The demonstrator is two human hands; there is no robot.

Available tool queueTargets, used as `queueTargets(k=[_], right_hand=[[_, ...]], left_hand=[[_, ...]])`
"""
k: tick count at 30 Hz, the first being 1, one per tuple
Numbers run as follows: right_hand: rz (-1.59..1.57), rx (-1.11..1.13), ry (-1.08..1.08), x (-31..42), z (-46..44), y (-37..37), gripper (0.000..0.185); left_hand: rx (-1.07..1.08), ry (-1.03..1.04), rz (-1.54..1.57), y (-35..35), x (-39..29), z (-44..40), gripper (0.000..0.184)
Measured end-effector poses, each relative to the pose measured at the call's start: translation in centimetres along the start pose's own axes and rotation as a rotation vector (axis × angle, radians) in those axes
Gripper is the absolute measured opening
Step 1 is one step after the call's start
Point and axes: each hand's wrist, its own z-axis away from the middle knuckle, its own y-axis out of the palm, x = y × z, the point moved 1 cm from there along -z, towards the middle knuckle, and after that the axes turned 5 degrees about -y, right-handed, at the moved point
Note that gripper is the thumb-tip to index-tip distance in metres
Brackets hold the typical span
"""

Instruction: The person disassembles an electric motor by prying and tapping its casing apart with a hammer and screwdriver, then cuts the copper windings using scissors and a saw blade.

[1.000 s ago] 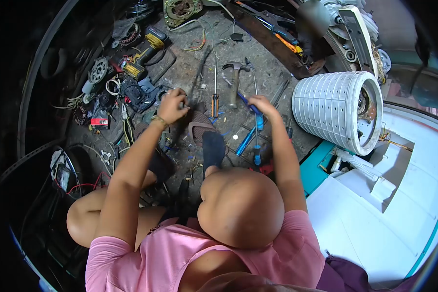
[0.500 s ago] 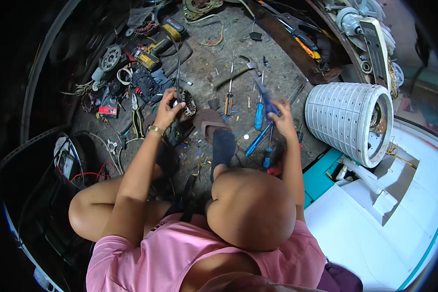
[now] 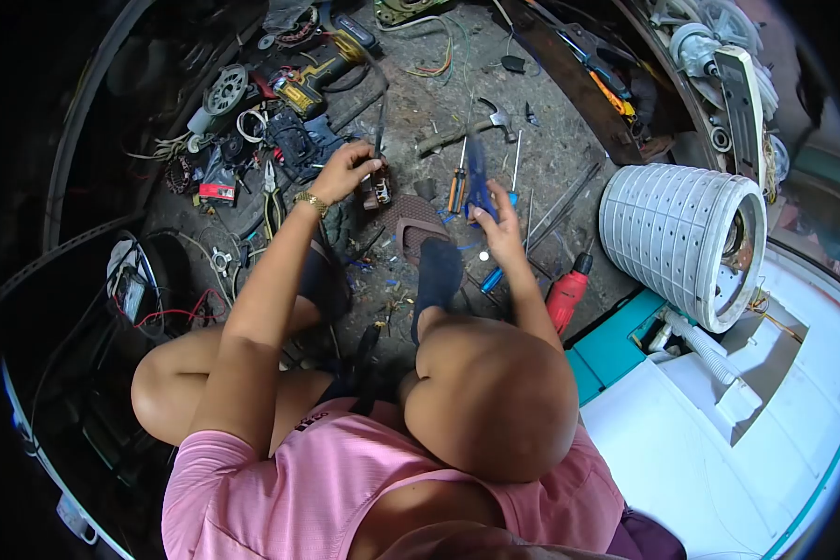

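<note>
My left hand (image 3: pixel 353 168), with a gold watch on its wrist, has its fingers closed on a small motor coil (image 3: pixel 375 191) with copper-coloured windings. From that hand a black cable (image 3: pixel 384 103) runs up and away. My right hand (image 3: pixel 499 224) grips blue-handled scissors (image 3: pixel 479 198), their blades pointing away from me and smeared by motion. The scissors are to the right of the coil, apart from it. A sandal (image 3: pixel 418 224) lies just below the coil, beside my sock-covered foot. Behind the scissors a claw hammer (image 3: pixel 499 119) lies on the floor.
Screwdrivers (image 3: pixel 456 189) lie near the hammer. A red power tool (image 3: pixel 567 297) is by my right forearm. To the right lies a perforated white drum (image 3: pixel 667 238) beside a white appliance body (image 3: pixel 663 429). Yellow drills (image 3: pixel 301 91), pliers (image 3: pixel 273 191) and loose parts crowd the left.
My right hand and the scissors have moved left, closer to the coil. My left hand has turned the coil and moved slightly up and right. The view has shifted a little.
</note>
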Motion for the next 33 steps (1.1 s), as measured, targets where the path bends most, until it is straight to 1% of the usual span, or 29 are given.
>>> queueTargets(k=[2,4,6,8,10,11,14,17,20,23,24,26,27,30,31,33], right_hand=[[0.087,0.134,0.109,-0.9,0.0,-1.4,0.044],[0.298,0.135,-0.045,-1.6,-0.1,-1.9,0.048],[0.458,0.158,-0.085,-1.8,0.0,-2.1,0.051],[0.568,0.210,-0.006,0.7,0.5,-1.1,0.055],[0.698,0.264,-0.149,0.9,0.1,-0.6,0.053],[0.764,0.290,-0.223,1.0,-0.1,-0.4,0.052],[1.037,0.290,-0.252,1.4,-0.9,0.7,0.044],[1.174,0.260,-0.315,1.3,-2.6,2.5,0.047],[1.174,0.320,-0.461,-0.2,-4.7,3.7,0.052],[1.172,0.314,-0.579,-1.1,-6.1,4.4,0.056],[1.168,0.321,-0.626,-1.3,-6.4,4.5,0.057],[1.193,0.357,-0.630,-1.1,-6.9,4.7,0.059],[1.208,0.374,-0.633,-0.9,-7.1,4.6,0.060],[1.237,0.411,-0.621,-1.2,-7.7,4.3,0.061],[1.242,0.414,-0.628,-1.2,-7.8,4.1,0.058],[1.252,0.417,-0.643,-1.2,-8.0,3.8,0.053]], left_hand=[[0.052,-0.070,0.060,-0.5,0.0,-0.1,0.018],[0.013,-0.045,0.144,-0.7,-0.5,0.3,0.017],[-0.026,-0.032,0.186,-1.3,-1.2,0.5,0.017],[0.036,-0.049,0.114,-2.4,-1.6,0.5,0.020],[0.079,-0.053,0.008,-2.9,-2.0,0.3,0.019],[0.072,-0.039,0.006,-3.1,-2.4,0.3,0.020],[0.070,0.045,-0.190,-3.7,-3.2,0.1,0.021],[0.037,0.181,-0.213,-3.7,-4.0,0.1,0.021],[0.081,0.100,-0.131,-3.7,-4.3,-0.2,0.021],[0.058,0.100,-0.195,-4.0,-6.1,-0.3,0.021],[0.121,0.046,-0.177,-3.8,-5.9,-0.6,0.021],[0.247,-0.065,-0.138,-3.4,-4.7,-1.9,0.021],[0.244,-0.029,-0.124,-3.1,-4.3,-2.3,0.023],[0.243,-0.010,-0.279,-3.2,-6.3,-3.1,0.026],[0.190,0.059,-0.249,-3.0,-6.1,-3.2,0.026],[0.178,0.074,-0.201,-2.9,-5.7,-3.6,0.027]])
